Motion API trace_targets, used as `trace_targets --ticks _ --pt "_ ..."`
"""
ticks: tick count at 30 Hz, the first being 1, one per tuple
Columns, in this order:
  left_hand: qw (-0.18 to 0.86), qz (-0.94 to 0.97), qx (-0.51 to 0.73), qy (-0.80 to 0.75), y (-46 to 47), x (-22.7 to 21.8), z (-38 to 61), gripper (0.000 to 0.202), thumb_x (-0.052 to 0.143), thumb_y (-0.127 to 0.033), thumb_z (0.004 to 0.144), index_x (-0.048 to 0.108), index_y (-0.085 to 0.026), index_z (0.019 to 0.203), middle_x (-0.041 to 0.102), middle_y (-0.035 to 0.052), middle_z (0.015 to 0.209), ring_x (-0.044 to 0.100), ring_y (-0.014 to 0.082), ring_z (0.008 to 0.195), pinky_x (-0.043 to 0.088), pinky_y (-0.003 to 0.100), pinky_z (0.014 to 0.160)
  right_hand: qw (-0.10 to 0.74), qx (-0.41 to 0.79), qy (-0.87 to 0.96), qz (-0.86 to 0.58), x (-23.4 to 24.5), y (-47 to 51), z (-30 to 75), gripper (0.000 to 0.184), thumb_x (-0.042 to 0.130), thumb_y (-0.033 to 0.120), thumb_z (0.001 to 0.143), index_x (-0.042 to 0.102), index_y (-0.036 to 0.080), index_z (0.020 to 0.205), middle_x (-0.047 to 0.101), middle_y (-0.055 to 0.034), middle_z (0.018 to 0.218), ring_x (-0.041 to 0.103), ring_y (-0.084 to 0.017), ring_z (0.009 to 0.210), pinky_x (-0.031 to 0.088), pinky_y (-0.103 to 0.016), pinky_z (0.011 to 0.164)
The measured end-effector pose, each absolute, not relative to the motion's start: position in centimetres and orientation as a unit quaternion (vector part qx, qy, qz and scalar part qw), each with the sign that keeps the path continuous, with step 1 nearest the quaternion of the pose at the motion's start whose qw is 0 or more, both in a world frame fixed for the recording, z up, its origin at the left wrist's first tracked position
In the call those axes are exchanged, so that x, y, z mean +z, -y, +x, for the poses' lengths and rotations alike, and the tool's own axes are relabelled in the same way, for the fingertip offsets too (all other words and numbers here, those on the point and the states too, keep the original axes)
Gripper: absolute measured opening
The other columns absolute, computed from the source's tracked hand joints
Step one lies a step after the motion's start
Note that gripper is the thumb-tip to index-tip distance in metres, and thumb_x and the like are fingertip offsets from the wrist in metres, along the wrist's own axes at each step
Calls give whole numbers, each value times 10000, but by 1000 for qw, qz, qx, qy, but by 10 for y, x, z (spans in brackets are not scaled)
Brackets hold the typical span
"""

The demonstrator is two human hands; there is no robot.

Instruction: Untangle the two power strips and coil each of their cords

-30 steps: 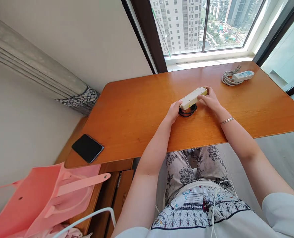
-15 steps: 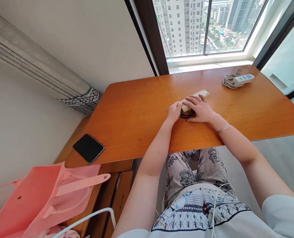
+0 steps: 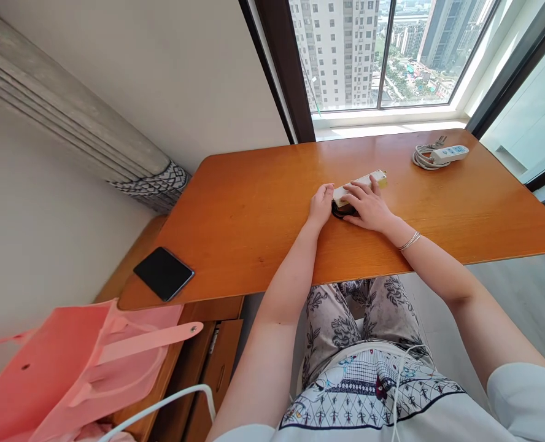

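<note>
Near the middle of the wooden table lies a cream-white power strip (image 3: 342, 195), angled up toward the right. A coiled black cord (image 3: 339, 212) is bunched against its near side. My left hand (image 3: 321, 207) is closed at the strip's left end, with its fingertips partly out of sight. Across the strip lies my right hand (image 3: 368, 207), fingers curved over its top and thumb by the cord on the near side. The strip's far right end sticks out beyond my right fingers.
On the wooden table (image 3: 249, 221), a second white power strip (image 3: 451, 154) with a coiled grey cord lies at the back right. A black tablet or phone (image 3: 163, 274) rests at the left front corner. A pink bag (image 3: 65, 362) stands beside the table, lower left.
My right fingers have shifted and spread a little on the power strip, while my left hand has straightened slightly at its end. The view has tilted a bit.
</note>
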State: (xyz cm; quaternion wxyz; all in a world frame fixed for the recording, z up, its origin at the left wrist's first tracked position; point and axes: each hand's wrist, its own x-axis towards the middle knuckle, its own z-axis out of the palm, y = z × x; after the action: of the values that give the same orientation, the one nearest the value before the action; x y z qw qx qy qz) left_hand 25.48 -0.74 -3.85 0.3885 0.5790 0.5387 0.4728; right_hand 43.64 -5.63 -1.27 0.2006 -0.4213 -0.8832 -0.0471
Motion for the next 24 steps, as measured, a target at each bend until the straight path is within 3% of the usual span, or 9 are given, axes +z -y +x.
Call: trace_targets --ticks 6,11,24 --pt "393 577 479 -532 8 -36 258 197 585 -348 959 717 -205 987 751 68 1060 665 221 1046 470 315 987 168 -85 889 -418 -15 57 432 239 680 378 910 761 231 1081 537 -138 1535 414 -396 1448 151 -746 1232" --pt "403 557 497 -529 6 -38 258 184 622 -351 944 712 -202 1002 744 69 998 671 210 1001 477 302 957 157 -99 887 -423 -14 58 438 204 672 328 926 789 238 1067 574 -131 1488 437 -386 1415 178 -734 1230" --pt "401 634 414 -515 15 -34 257 199 591 -311 947 702 -193 1062 735 131 1202 682 238 1080 492 387 1016 148 -150 815 -540 -3 69 557 175 659 363 931 788 283 1017 641 -103 1337 518 -351 1229 313 -636 1149"
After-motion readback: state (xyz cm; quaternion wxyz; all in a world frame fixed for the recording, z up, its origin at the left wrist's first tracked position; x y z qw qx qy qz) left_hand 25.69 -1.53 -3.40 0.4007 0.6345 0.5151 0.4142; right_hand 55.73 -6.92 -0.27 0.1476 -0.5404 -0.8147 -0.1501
